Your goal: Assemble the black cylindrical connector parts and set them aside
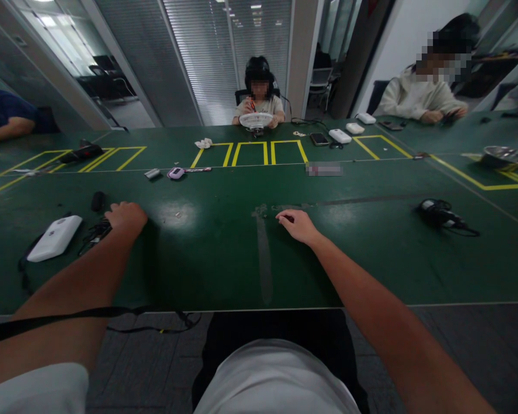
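At the left, my left hand (127, 217) is bent down over a bundled black cable (95, 234), its fingers closed at the cable's upper end; the fingertips are partly hidden. Left of the cable lies a white rounded device (55, 238) with a dark strap beside it. A small black object (98, 201) sits just beyond my left fingers. Near the middle, my right hand (300, 225) rests on the green table (207, 259), fingers loosely curled together, with nothing visible in them. Grey tape residue (264, 253) runs along the tabletop to its left.
Farther out lie a small grey object (152, 173), a light purple device (176, 173) and yellow tape outlines (250, 144). A coiled black cable (444, 215) is at the right. A person (259, 103) across the table holds a pale bowl-shaped thing. A black strap (69, 315) crosses my left forearm.
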